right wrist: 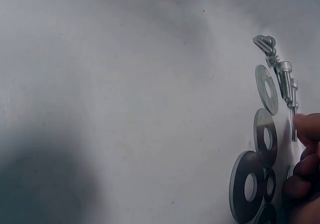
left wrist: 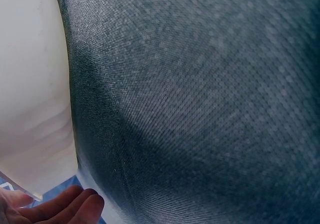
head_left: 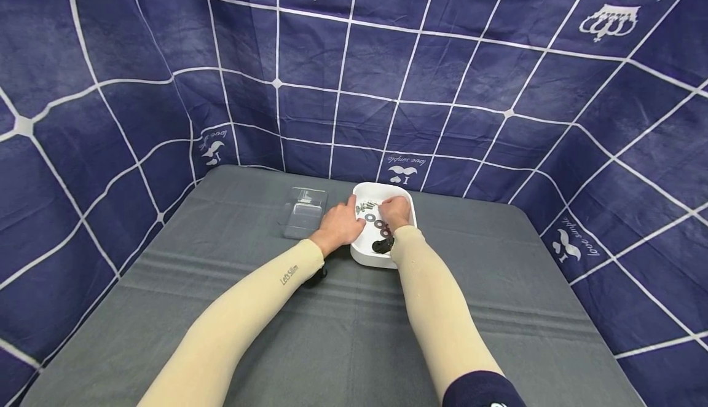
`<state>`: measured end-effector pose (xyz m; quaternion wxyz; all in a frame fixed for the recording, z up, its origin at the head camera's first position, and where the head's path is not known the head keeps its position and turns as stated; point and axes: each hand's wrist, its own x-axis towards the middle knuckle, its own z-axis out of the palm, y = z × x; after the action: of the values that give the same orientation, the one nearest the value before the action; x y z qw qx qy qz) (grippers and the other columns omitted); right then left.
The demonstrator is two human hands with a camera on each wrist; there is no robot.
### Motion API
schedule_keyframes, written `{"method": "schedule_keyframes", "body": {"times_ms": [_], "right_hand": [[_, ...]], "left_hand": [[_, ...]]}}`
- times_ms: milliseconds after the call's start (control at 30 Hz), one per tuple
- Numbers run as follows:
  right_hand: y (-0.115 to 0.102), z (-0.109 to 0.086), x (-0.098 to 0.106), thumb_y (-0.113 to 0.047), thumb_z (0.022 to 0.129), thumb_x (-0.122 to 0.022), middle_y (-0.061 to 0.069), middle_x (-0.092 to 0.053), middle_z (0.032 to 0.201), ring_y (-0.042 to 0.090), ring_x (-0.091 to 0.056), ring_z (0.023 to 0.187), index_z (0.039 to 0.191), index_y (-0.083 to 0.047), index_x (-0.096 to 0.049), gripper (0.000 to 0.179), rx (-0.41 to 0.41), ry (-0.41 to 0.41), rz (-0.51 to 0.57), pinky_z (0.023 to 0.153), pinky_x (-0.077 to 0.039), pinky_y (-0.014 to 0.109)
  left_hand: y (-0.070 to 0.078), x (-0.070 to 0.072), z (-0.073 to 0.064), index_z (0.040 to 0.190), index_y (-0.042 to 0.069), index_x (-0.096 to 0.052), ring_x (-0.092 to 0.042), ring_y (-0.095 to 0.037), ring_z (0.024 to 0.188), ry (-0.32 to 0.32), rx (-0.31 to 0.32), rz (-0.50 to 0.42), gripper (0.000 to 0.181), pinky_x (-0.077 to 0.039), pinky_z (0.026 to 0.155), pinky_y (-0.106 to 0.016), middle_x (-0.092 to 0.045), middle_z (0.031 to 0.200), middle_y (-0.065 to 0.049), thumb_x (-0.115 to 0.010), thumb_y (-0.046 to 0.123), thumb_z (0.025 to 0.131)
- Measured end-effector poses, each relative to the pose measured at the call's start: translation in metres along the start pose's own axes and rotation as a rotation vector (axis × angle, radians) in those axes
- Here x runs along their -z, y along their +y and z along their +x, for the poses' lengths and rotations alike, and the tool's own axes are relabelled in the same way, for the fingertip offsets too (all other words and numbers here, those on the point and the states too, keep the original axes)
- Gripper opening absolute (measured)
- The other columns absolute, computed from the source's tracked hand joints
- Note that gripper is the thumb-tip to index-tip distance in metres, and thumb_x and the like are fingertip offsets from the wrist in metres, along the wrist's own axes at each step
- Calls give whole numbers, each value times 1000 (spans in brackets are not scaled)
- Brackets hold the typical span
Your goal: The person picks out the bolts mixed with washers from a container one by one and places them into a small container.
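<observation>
A white tray [head_left: 381, 259] with rounded corners stands on the grey table surface. My left hand [head_left: 340, 225] holds its left wall, the thumb over the rim; in the left wrist view, fingers [left wrist: 82, 206] show beside the tray's pale outer wall [left wrist: 35, 84]. Inside the tray, my right hand [head_left: 395, 210] is bent down among small silver bolts [head_left: 364, 207]. Its fingertips pinch one slim bolt [right wrist: 294, 114] in the right wrist view. Several flat metal washers [right wrist: 266, 136] lie in a row beside the bolts. A black object [head_left: 381, 246] sits near the tray's front, partly covered by the right wrist.
A clear plastic box [head_left: 305, 213] with compartments rests left of the tray. Something black [head_left: 316, 276] shows under the left wrist. A blue cloth [head_left: 365, 63] with white lines hangs behind and along both sides of the grey table [head_left: 354, 345].
</observation>
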<state>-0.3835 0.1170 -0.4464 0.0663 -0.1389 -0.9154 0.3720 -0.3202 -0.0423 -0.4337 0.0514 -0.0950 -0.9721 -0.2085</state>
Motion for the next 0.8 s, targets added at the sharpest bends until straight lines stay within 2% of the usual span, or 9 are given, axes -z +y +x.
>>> {"method": "schedule_keyframes", "body": {"times_ms": [233,467,800], "right_hand": [[-1,2,1,-13,85,-65,15,-74,102,30,-66,101,93,-5,-79,18,2,2,-40,93,-52,36],[-5,4,0,-10,86,-62,16,-74,95,30,-65,97,87,-3,-77,16,5,32,-70,91,-52,37],[-2,6,-4,-10,87,-59,20,-72,101,33,-65,98,88,0,-72,17,-18,14,-110,93,-52,39]], "left_hand": [[1,0,1,144,5,-39,-68,-41,103,-3,-2,4,63,-55,86,-51,-66,115,-26,-57,35,92],[2,1,5,145,5,-38,-67,-41,103,-5,7,2,63,-55,87,-51,-65,116,-25,-56,35,93],[4,1,1,147,5,-38,-67,-41,105,-13,18,-13,65,-54,88,-51,-65,118,-26,-57,35,92]]}}
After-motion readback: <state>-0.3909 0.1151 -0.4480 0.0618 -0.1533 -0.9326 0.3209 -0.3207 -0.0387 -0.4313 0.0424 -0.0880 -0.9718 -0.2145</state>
